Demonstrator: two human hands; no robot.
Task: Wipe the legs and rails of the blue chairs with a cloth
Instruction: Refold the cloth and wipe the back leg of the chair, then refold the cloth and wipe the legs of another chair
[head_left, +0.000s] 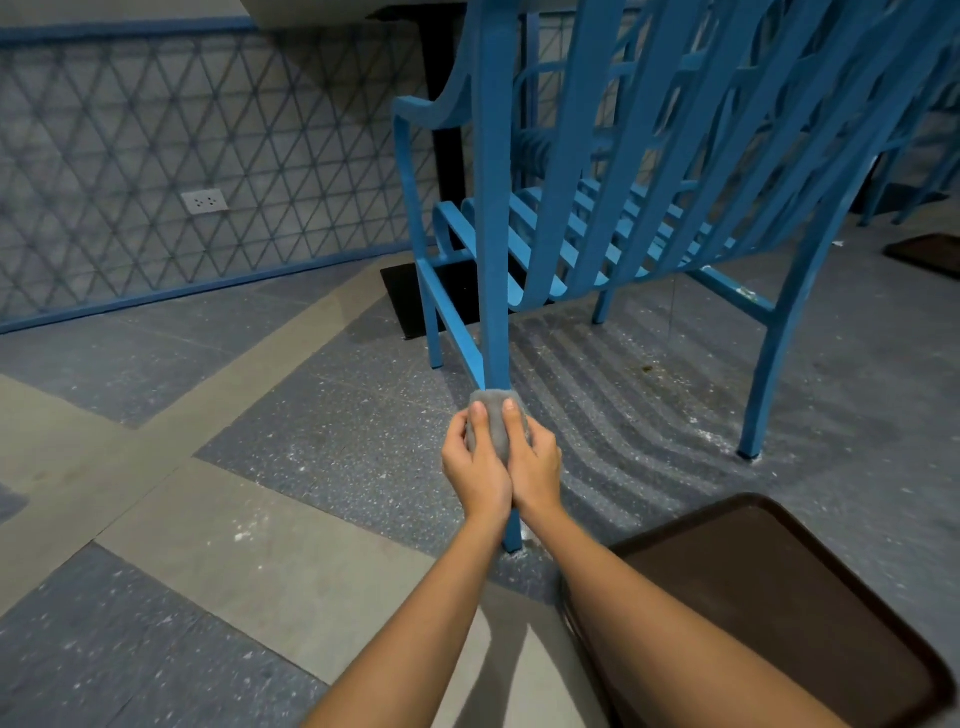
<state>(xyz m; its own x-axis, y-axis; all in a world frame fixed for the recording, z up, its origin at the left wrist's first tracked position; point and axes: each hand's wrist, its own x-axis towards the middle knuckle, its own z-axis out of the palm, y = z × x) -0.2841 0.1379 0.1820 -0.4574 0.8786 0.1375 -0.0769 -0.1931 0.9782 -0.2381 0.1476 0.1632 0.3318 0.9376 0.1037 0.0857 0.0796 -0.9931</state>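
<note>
While gripped: 2 hands (501, 462), 1 cloth (493, 415), 1 leg (496, 208).

left hand (475, 467): bare, no ring or glove seen | right hand (535, 470): bare, nails cut short | forearms: no sleeves, no watch seen

There is only one view — the camera on my head, looking forward and steeply down along both my forearms. It sits close over my hands at the blue chair leg (496, 208), and its wide lens takes in the floor (218, 395) and the wall (156, 145) beyond.
</note>
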